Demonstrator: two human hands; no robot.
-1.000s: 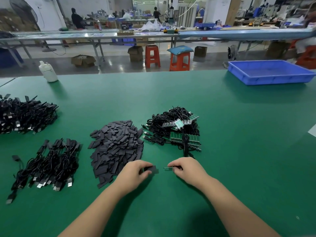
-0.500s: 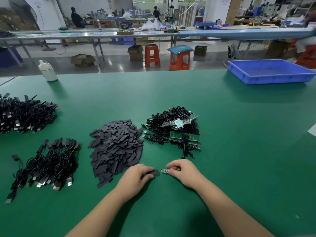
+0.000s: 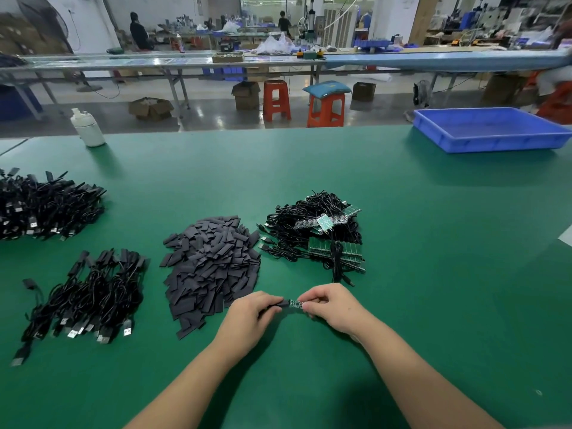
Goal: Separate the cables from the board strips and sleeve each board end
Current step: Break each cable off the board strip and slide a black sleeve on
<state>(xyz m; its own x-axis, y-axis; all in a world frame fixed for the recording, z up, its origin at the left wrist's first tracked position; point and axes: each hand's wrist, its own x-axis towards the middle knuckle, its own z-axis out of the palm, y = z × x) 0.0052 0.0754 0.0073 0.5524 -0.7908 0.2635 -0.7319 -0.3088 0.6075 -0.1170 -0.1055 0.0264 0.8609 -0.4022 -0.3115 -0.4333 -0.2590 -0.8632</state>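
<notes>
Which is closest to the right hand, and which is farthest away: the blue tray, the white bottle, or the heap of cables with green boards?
From the right hand, in the head view:
1. Heap of cables with green boards: on the table just beyond the hand.
2. Blue tray: far right, at the table's back edge.
3. White bottle: far left, at the back edge.

The left hand point(image 3: 247, 315) covers most of the dark sleeve point(image 3: 276, 305), so only its tip shows. The right hand point(image 3: 332, 305) hides one end of the small board point(image 3: 295, 303), and whether sleeve and board overlap is too small to tell. The cable pile point(image 3: 43, 205) at far left runs off the frame edge. Under the tangled cables point(image 3: 309, 218), some of the board strips point(image 3: 335, 252) are buried. The blue tray point(image 3: 492, 131) is clipped at the right edge.
</notes>
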